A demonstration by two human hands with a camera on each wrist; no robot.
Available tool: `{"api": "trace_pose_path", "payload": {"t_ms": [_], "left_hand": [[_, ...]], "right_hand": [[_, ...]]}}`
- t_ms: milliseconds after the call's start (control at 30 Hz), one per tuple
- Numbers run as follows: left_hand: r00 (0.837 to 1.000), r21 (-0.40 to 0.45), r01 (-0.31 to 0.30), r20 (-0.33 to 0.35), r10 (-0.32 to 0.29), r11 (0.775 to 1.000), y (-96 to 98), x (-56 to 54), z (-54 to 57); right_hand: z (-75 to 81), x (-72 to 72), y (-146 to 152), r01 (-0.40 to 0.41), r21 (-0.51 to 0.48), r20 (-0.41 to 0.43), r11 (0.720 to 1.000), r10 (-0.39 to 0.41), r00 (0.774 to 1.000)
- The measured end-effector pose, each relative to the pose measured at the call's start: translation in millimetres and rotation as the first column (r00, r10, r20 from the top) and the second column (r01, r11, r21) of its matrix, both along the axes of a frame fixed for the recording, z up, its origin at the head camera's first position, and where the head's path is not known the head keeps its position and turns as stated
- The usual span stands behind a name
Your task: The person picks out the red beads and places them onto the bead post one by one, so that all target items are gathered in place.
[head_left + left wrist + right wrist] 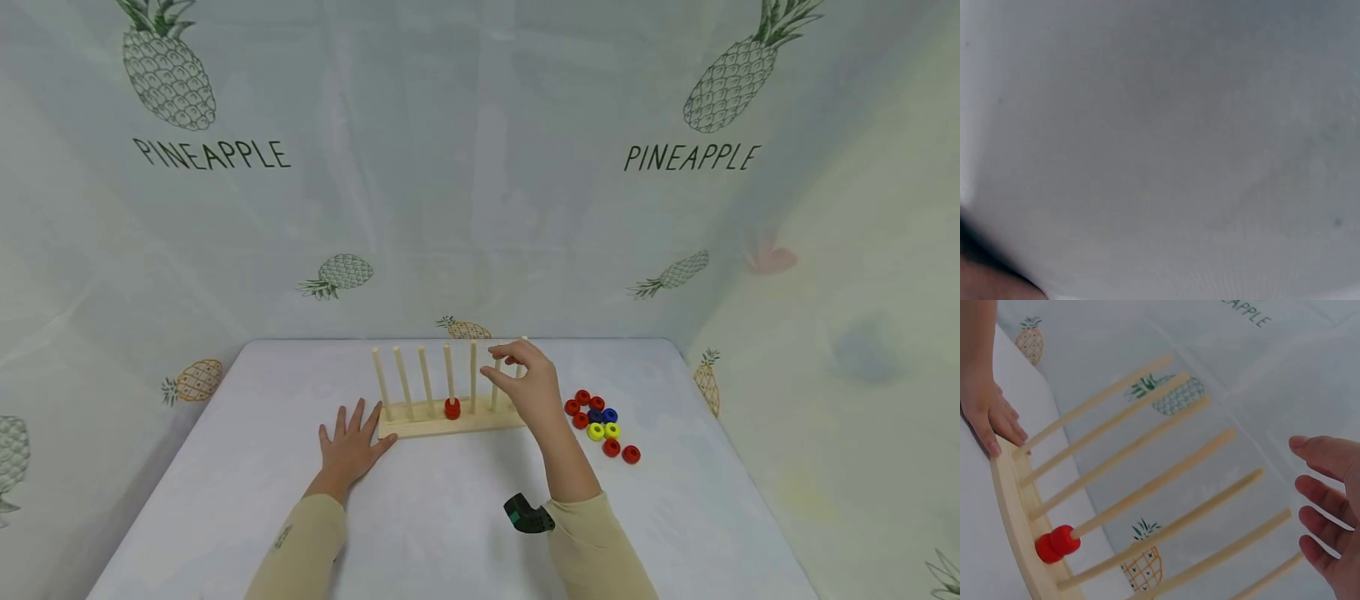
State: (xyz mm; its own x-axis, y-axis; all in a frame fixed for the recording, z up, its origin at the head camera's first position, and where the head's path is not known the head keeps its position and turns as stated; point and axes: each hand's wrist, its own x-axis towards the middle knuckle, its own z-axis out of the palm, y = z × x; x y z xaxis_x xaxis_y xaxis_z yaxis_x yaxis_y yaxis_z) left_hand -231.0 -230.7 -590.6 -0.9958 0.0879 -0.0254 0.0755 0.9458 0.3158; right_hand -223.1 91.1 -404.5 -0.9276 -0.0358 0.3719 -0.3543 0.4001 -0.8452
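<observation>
A wooden peg rack [427, 427] with a row of upright pegs stands on the table. Two red beads [1064, 540] are stacked at the bottom of its middle peg. My left hand [347, 452] lies with spread fingers at the rack's left end, the thumb on the base. My right hand [534, 387] is raised among the tops of the right-hand pegs, thumb and forefinger apart. In the right wrist view, nothing is between its loosely bent fingers [1329, 503]. The left wrist view has only a blurred pale surface and some skin [991, 284] in the corner.
Right of the rack lies a loose group of beads: several red beads [581, 420], two dark blue beads [610, 415] and two yellow beads [612, 430]. A white table [435, 517] carries everything. Behind it hangs a pale curtain [420, 200] printed with pineapples.
</observation>
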Motion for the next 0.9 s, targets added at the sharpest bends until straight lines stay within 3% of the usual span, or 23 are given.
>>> {"api": "trace_pose_path", "payload": {"t_ms": [533,700,900], "left_hand": [[1.000,-0.004,0.001,-0.013,-0.001,1.000,0.3,-0.9,-1.5],[1.000,-0.004,0.001,0.000,-0.001,1.000,1.8,1.2,3.5],[1.000,0.054,0.010,-0.005,-0.009,0.998,3.5,6.2,16.5]], "right_hand": [[-19.6,22.1,36,0.093,-0.021,0.114,0.995,-0.091,0.989],[-28.1,25.5,45,0.137,-0.008,0.146,0.991,-0.134,0.980],[-35.9,32.0,57,0.179,-0.001,0.167,0.984,-0.176,0.970]]}}
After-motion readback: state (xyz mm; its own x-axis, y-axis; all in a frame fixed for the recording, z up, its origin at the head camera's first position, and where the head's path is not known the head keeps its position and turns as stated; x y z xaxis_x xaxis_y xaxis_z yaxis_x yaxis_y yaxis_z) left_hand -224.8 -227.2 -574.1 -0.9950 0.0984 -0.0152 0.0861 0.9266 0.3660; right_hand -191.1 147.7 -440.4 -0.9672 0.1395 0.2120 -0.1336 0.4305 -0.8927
